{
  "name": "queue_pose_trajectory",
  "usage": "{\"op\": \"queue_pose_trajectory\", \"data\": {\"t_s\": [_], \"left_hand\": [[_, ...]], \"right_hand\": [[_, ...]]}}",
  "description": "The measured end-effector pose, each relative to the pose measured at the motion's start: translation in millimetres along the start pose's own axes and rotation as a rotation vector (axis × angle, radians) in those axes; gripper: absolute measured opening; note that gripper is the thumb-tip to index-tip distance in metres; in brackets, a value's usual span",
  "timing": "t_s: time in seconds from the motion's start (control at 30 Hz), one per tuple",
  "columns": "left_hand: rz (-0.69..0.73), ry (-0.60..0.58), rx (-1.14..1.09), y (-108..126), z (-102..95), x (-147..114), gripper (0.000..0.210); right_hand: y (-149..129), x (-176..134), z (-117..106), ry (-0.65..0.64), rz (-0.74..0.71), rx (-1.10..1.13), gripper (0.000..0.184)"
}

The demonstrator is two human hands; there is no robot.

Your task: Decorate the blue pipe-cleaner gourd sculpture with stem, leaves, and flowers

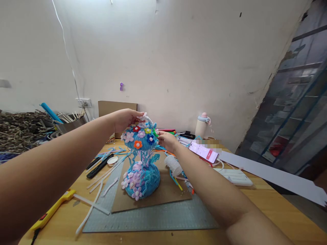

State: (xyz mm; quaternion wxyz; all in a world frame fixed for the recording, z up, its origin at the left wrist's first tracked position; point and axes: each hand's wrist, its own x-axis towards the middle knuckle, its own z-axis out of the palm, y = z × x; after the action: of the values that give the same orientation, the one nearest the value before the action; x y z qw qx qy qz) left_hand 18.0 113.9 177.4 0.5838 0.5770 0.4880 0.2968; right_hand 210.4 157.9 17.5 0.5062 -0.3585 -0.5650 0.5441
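Note:
A fuzzy blue pipe-cleaner ornament (138, 149) stands upright in front of me. Its flower-covered dome sits above curly blue strands and a round blue base (150, 180) with pale pink flowers. My left hand (127, 119) is closed at the top of the dome, its fingers on a whitish part there and partly hidden. On the dome's right edge, beside a green flower, the fingers of my right hand (166, 140) are closed. Under the base lies a brown cardboard sheet (168, 197) on a grey-green cutting mat (153, 223).
A yellow glue gun (55, 207) and white strips (89, 203) lie at left. Right of the ornament are a white mesh roll (173, 165), a lit phone (203, 151), a white power strip (235, 177) and a bottle (201, 126). Loose pipe cleaners are scattered behind.

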Motion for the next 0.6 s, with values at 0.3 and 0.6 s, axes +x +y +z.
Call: {"op": "queue_pose_trajectory", "data": {"t_s": [0.3,0.6], "left_hand": [[0.222,0.287,0.217,-0.9,-10.4,3.7,0.029],[0.486,0.871,-0.308,-159.4,23.6,-78.7,0.046]], "right_hand": [[34.5,-1.7,0.1,-0.136,0.023,0.045,0.027],[43.0,-13.3,1.1,-0.030,0.073,0.065,0.032]]}}
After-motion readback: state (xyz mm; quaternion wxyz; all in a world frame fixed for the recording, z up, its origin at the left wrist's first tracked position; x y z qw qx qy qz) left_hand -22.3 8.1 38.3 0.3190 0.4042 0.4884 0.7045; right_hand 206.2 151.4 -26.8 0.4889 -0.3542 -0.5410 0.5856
